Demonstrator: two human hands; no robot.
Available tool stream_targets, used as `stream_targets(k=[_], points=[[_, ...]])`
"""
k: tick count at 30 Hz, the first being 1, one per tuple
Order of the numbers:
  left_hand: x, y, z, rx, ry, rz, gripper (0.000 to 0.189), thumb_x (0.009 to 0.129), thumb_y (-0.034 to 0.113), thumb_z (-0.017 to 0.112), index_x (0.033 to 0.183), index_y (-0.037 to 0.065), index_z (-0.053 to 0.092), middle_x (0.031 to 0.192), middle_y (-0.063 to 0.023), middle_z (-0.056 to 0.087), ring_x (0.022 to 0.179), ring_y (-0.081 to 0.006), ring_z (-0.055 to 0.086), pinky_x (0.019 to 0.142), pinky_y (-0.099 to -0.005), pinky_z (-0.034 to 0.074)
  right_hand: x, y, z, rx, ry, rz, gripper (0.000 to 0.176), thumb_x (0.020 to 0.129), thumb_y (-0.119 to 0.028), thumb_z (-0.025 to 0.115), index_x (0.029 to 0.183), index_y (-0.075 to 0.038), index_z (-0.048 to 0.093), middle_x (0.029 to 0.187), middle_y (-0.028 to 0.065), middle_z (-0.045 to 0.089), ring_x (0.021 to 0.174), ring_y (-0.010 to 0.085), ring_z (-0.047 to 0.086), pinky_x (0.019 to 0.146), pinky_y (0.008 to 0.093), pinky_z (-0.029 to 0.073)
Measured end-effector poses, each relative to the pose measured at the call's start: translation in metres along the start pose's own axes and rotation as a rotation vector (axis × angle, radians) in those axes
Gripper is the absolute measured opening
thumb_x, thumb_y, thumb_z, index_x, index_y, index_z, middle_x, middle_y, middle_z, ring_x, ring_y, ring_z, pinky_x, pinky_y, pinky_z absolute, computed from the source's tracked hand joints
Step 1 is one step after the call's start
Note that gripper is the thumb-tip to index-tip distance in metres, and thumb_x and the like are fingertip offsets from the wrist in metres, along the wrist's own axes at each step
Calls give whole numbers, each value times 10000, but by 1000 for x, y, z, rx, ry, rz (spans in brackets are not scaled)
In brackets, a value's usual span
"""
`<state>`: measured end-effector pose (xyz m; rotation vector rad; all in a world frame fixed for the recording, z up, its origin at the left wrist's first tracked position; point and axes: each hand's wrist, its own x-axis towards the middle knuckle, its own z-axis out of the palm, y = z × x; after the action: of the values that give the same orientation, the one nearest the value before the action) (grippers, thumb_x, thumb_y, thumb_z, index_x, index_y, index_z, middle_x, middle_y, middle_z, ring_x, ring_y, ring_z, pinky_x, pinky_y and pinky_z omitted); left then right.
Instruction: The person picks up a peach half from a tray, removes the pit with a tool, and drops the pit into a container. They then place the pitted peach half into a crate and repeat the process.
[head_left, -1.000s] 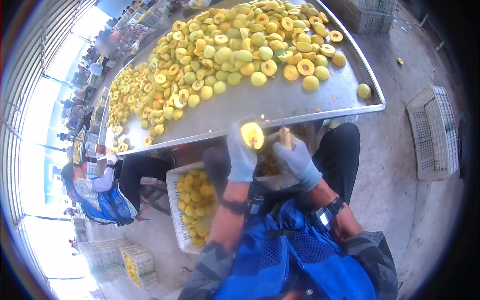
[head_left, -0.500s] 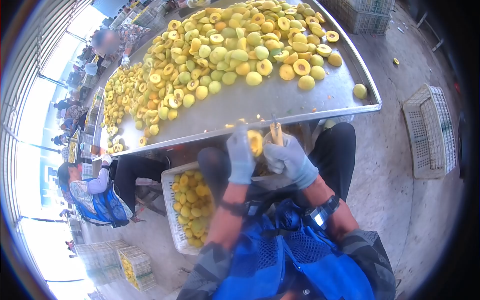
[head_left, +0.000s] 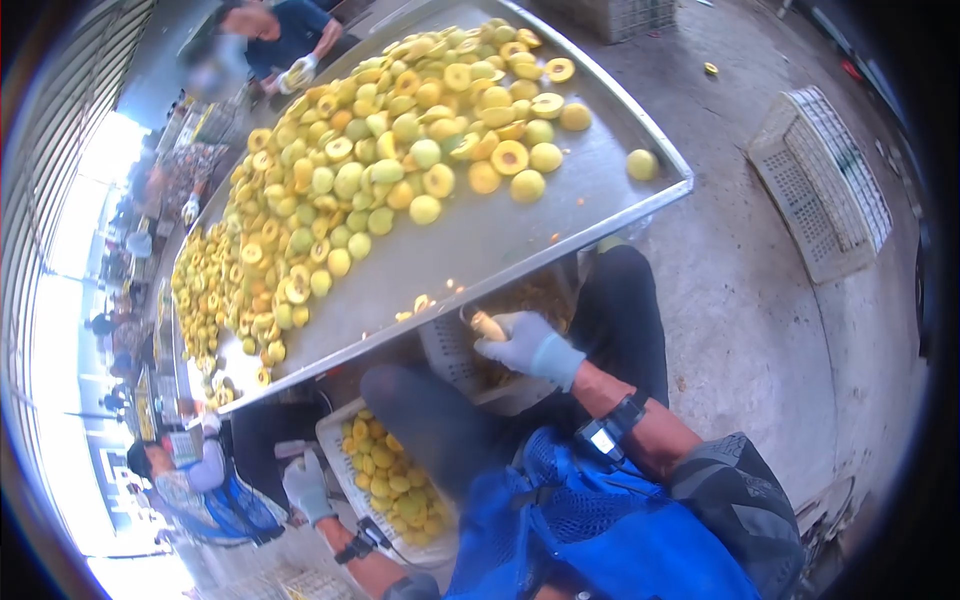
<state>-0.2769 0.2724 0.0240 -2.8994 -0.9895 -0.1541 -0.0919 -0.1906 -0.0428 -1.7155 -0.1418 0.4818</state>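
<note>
My right hand (head_left: 532,347), in a pale grey glove, is closed round a pitting tool (head_left: 487,325) with a wooden handle and a curved metal tip. It is just off the table's front edge, above a white crate (head_left: 450,352) that holds brownish scraps. My left hand (head_left: 306,487), gloved too, is low on the left beside the rim of a white crate (head_left: 330,440) of yellow peach-like fruit (head_left: 395,485). Its fingers look apart, and no fruit shows in them. Many halved yellow fruits (head_left: 400,130) are heaped on the metal table (head_left: 390,290).
Small fruit bits (head_left: 422,302) lie along the table's near edge. To the right, a white plastic crate (head_left: 815,190) stands on the concrete floor. A seated co-worker in a blue vest (head_left: 225,500) is at the left; another person (head_left: 290,40) reaches over the far side.
My left hand has moved from the table's edge down to the left crate, and the halved fruit it held is out of sight. My right hand keeps the tool. The view has turned.
</note>
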Motion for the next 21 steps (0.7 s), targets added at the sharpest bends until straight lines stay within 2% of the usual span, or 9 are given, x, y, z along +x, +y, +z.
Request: stream_targets(k=[4, 6, 10, 12, 13, 14, 16, 18, 21], points=[[-2, 11, 0, -134, -50, -73, 348, 938, 347, 660, 943, 23, 785, 886, -174, 761, 846, -324, 746, 797, -411, 566, 3, 7, -2, 48, 17, 60, 304, 887, -303, 706, 1017, -28, 723, 896, 196, 727, 841, 344, 708, 759, 425, 524], [14, 45, -2, -443, -59, 100, 302, 961, 244, 647, 1028, -28, 759, 966, -150, 768, 880, -244, 729, 832, -360, 553, 5, 8, -3, 72, 16, 90, 296, 884, -290, 702, 1019, -27, 719, 897, 199, 725, 854, 349, 707, 767, 430, 524], [20, 235, -68, -876, -217, 339, 297, 982, 165, 600, 1119, -74, 710, 973, -129, 749, 888, -186, 686, 834, -330, 532, 5, 19, 6, -116, 32, 12, 271, 881, -252, 652, 1040, -35, 692, 945, 225, 717, 917, 408, 691, 812, 469, 528], [20, 324, -75, -911, -318, 590, 279, 968, 150, 609, 1136, -47, 714, 956, -138, 740, 896, -172, 686, 812, -320, 529, 5, 22, 10, -197, -17, 37, 253, 889, -230, 606, 1051, -47, 672, 986, 233, 714, 948, 422, 685, 841, 499, 524], [13, 372, -86, -836, -414, 697, 274, 987, 137, 602, 1160, -48, 706, 1054, -112, 741, 987, -164, 687, 853, -302, 551, 5, 28, 16, -217, -20, 27, 255, 892, -233, 603, 1057, -51, 671, 996, 230, 715, 954, 422, 686, 845, 500, 524], [14, 413, -82, -800, -381, 955, 290, 964, 118, 619, 1190, -46, 700, 1061, -116, 742, 1010, -155, 686, 872, -294, 547, 8, 37, 23, -239, -21, 18, 257, 895, -235, 599, 1063, -54, 670, 1006, 226, 716, 960, 422, 688, 850, 501, 524], [4, 493, -66, -953, -572, 1073, 301, 946, 118, 648, 1208, -21, 701, 1106, -110, 742, 1011, -157, 691, 895, -285, 537, 11, 46, 27, -235, -59, 34, 272, 898, -253, 599, 1068, -54, 671, 1020, 226, 718, 965, 422, 691, 851, 505, 525], [-7, 569, -45, -890, -512, 1248, 318, 905, 127, 686, 1200, 11, 711, 1136, -125, 735, 1029, -225, 705, 920, -317, 535, 16, 73, 40, -267, 6, -57, 300, 961, -348, 564, 1019, -97, 718, 966, 184, 732, 882, 394, 693, 787, 482, 526], [-23, 662, 0, -789, -298, 1463, 343, 853, 192, 711, 1169, 57, 718, 1110, -144, 710, 1045, -339, 673, 936, -420, 532, 18, 91, 42, -279, 10, -120, 267, 991, -290, 537, 1033, -110, 731, 972, 142, 726, 880, 359, 683, 763, 462, 526]])
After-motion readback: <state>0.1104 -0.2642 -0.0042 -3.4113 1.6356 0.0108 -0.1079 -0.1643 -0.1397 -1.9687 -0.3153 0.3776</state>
